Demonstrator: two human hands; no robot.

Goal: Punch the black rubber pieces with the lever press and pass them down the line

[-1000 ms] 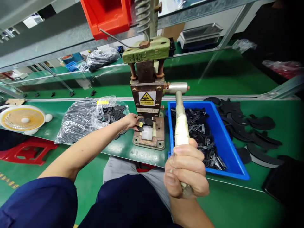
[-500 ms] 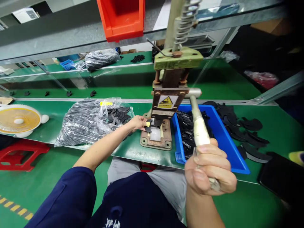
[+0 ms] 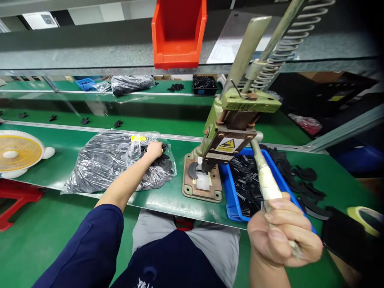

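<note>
My right hand (image 3: 284,231) is wrapped round the pale, taped lever (image 3: 267,180) of a green hand press (image 3: 231,140). On the press base (image 3: 187,188) lies a black curved piece (image 3: 193,170), left of the small metal plate (image 3: 203,182) and beside the press head. My left hand (image 3: 154,150) reaches down into the mouth of a clear plastic bag (image 3: 102,160) filled with black curved pieces (image 3: 163,162). Its fingertips are hidden among those pieces, so whether it grips one does not show.
Right of the press stands a blue bin (image 3: 235,196) of black parts, with loose black curved pieces (image 3: 306,174) beyond it. A yellow tape roll (image 3: 364,220) lies far right, a fan (image 3: 21,154) far left. An orange bin (image 3: 180,56) overhangs from the shelf.
My left hand has left the press base and moved left to the open bag. A black curved piece stays on the base. My right hand still grips the lever; the view has shifted.
</note>
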